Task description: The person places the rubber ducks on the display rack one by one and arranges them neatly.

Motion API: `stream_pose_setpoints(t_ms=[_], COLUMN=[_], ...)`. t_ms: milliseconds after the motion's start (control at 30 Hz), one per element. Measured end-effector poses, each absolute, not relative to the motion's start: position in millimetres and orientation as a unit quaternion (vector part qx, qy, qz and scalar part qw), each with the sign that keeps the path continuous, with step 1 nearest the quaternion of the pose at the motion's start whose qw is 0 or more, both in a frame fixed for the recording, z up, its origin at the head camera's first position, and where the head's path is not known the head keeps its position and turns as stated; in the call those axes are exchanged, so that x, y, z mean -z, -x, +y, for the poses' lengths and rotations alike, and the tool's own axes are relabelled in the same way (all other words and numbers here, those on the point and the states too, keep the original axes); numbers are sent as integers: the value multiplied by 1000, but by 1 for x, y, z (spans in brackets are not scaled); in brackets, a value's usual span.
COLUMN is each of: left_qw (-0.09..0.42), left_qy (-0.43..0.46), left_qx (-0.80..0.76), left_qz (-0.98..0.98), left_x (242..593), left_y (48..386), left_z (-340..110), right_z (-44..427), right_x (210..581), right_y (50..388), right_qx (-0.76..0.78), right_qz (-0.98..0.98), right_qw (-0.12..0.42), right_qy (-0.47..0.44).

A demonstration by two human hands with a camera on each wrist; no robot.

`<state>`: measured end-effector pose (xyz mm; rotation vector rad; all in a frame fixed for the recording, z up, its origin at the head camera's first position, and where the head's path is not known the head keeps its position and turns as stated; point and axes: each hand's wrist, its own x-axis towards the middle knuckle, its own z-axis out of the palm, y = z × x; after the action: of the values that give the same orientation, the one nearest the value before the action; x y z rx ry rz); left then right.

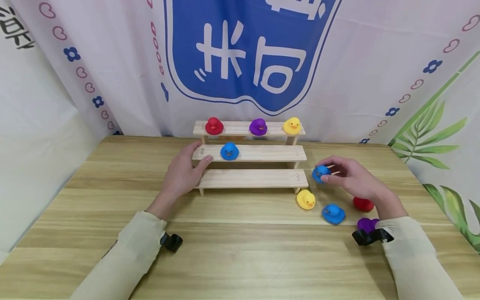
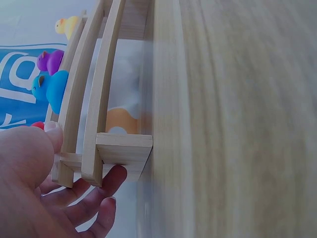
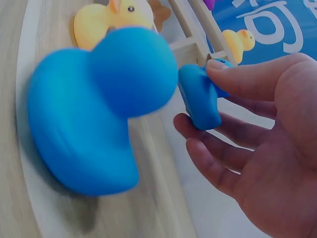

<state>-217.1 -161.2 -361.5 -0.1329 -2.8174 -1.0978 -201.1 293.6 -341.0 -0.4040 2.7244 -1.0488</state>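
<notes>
A three-tier wooden display stand (image 1: 253, 178) is on the table. My left hand (image 1: 183, 171) grips its left end, the thumb on the middle tier and the fingers around the side, as the left wrist view shows. My right hand (image 1: 352, 177) pinches a blue rubber duck (image 1: 321, 173) between thumb and fingers, just right of the stand. Another blue duck (image 1: 229, 151) sits on the middle tier, left of centre. On the top tier are a red duck (image 1: 214, 126), a purple duck (image 1: 258, 127) and a yellow duck (image 1: 292, 126).
Near my right arm on the table lie a yellow duck (image 1: 306, 199), a blue duck (image 1: 333, 213), a red duck (image 1: 363, 204) and a purple duck (image 1: 367, 225); my arm partly hides the last two. Behind the stand hangs a printed curtain (image 1: 360, 62).
</notes>
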Motion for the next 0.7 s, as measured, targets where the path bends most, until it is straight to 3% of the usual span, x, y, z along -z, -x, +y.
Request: stream_pose_setpoints(t_ms=[500,700], left_qw=[59,58], left_qy=[42,38], left_qx=[363,360], left_qz=[-929,-930], left_x=[364,363], left_y=[218,217], left_z=[-161,-160], right_z=[281,271], right_x=[340,339], right_y=[201,203], right_qx=[377,390], right_qz=[914,910], right_qw=[77,39], right_qy=[130,134])
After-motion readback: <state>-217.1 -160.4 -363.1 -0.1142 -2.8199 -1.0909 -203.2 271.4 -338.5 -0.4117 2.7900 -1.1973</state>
